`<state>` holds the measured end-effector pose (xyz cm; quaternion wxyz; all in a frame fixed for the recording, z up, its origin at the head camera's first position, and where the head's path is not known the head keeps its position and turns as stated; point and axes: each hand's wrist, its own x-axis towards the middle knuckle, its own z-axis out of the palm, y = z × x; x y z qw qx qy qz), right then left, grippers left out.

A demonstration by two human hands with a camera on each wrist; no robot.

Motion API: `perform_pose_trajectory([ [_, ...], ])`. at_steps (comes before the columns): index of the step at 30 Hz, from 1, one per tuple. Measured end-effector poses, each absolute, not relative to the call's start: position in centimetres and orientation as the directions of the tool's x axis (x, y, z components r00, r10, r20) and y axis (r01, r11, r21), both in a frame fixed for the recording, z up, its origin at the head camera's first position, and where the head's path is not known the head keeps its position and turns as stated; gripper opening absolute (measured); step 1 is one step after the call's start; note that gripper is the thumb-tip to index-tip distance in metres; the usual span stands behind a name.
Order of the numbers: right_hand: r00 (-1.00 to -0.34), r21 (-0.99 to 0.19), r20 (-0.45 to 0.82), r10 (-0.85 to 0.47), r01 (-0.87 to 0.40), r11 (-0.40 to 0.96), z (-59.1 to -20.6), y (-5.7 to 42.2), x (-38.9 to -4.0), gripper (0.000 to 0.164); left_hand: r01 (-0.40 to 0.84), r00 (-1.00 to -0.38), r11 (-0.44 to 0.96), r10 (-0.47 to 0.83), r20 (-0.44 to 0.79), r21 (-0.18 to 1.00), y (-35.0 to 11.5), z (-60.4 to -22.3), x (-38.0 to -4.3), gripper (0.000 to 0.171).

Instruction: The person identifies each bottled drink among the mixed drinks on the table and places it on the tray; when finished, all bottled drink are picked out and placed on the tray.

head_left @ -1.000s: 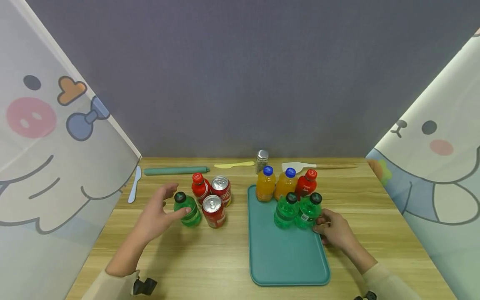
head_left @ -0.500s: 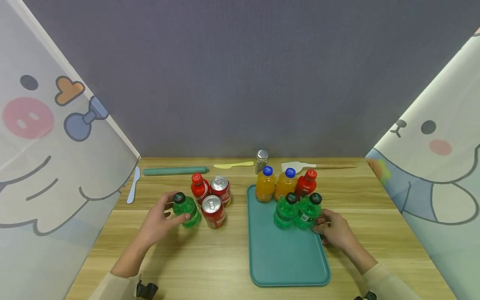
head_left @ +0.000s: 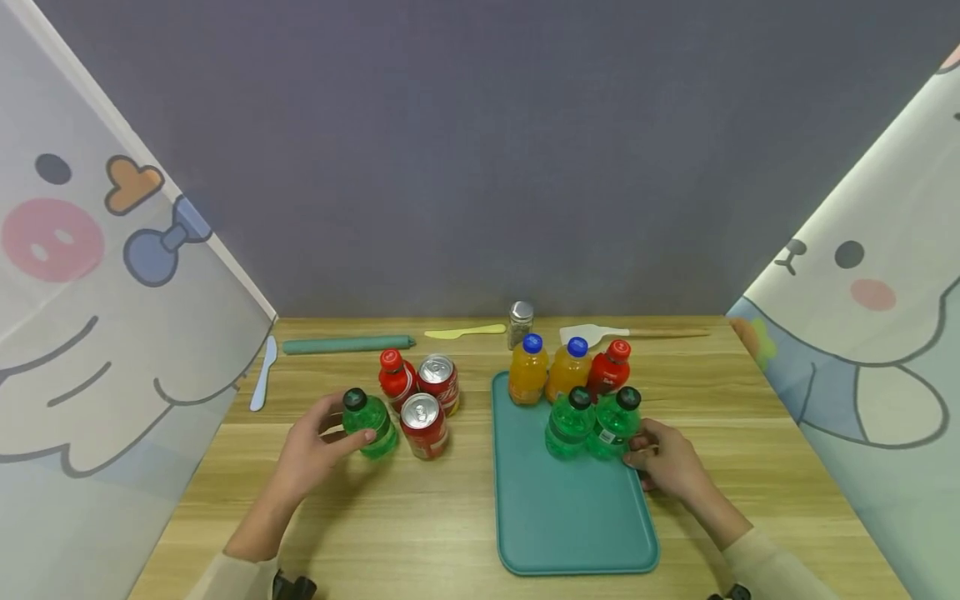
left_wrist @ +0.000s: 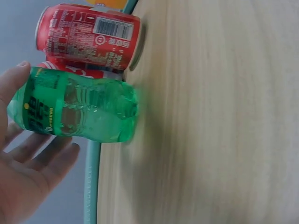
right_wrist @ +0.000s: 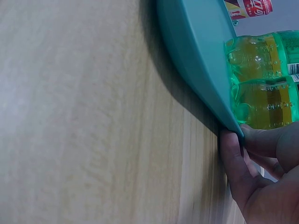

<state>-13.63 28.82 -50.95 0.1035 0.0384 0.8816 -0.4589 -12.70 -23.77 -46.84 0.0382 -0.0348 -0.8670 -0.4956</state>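
Observation:
My left hand (head_left: pixel 315 446) is around a green soda bottle (head_left: pixel 372 427) with a black cap, which stands upright on the table. In the left wrist view its thumb lies against the label of the green bottle (left_wrist: pixel 88 105), with the fingers along the opposite side. Beside that bottle are two red soda cans (head_left: pixel 425 429) and a red-capped bottle (head_left: pixel 397 379). My right hand (head_left: pixel 670 458) pinches the right rim of a teal tray (head_left: pixel 573 525); the right wrist view shows thumb and finger on the tray's edge (right_wrist: pixel 201 70).
On the tray's far half stand two orange-drink bottles (head_left: pixel 528 377), a red bottle (head_left: pixel 607 377) and two green bottles (head_left: pixel 568 429). Behind lie a teal rod (head_left: pixel 345 344), a yellow knife (head_left: pixel 465 332), a shaker (head_left: pixel 520 327) and a spatula (head_left: pixel 592 334). A pale blue knife (head_left: pixel 262 375) lies left.
My left hand has moved in around the green bottle, its fingers and thumb closing nearer to it. The right hand stays on the tray rim. The view has shifted slightly.

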Motion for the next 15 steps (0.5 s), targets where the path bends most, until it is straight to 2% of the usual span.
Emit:
perform_pose_trajectory([
  [15,-0.975,-0.798,-0.219,-0.025,0.164,0.580,-51.0,28.8,-13.7,0.023,0.121,-0.982,0.560,-0.051,0.180,0.819,-23.6,-47.3,-10.7,0.056],
])
